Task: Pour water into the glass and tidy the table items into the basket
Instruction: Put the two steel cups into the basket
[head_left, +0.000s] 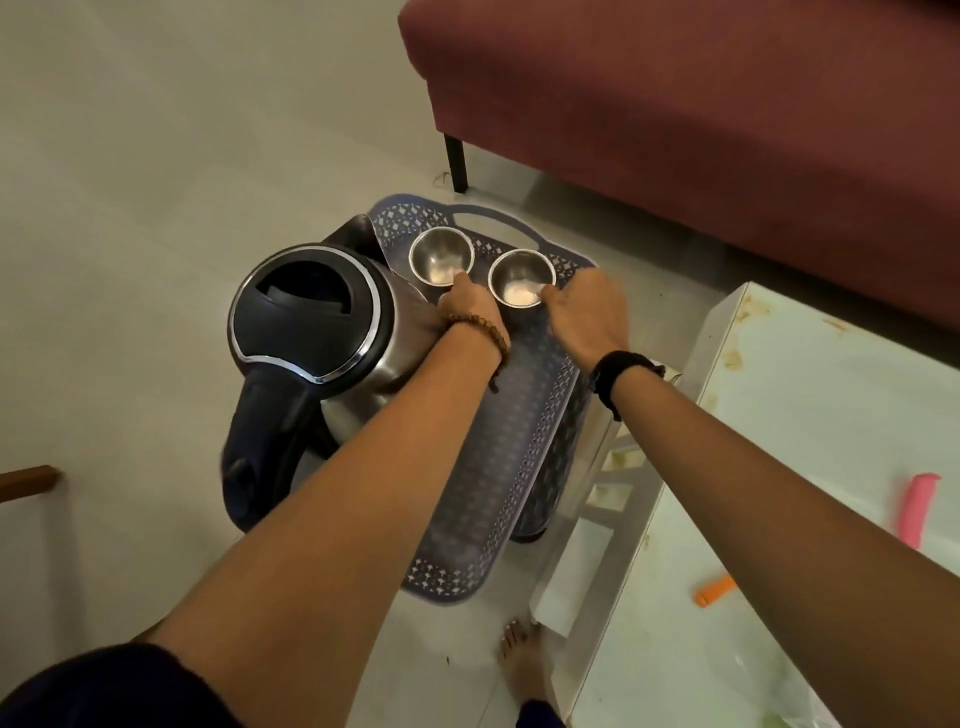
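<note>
Bare forearms reaching to twelve o'clock, steel kettle (332, 332) at nine o'clock, left hand (470, 306) fingertips pinching left steel glass (440, 255) rim, right hand (589, 312) likewise pinching right steel glass (521, 278), both above perforated grey plastic basket (498, 441).

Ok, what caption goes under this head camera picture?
Both hands, left hand and right hand, set steel cups in the basket beside a kettle.

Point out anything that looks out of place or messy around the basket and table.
The white table is blotched with yellowish stains, and a pink item and an orange item lie loose on it. Both steel cups sit in the basket, each held by a hand. No spill shows.
</note>
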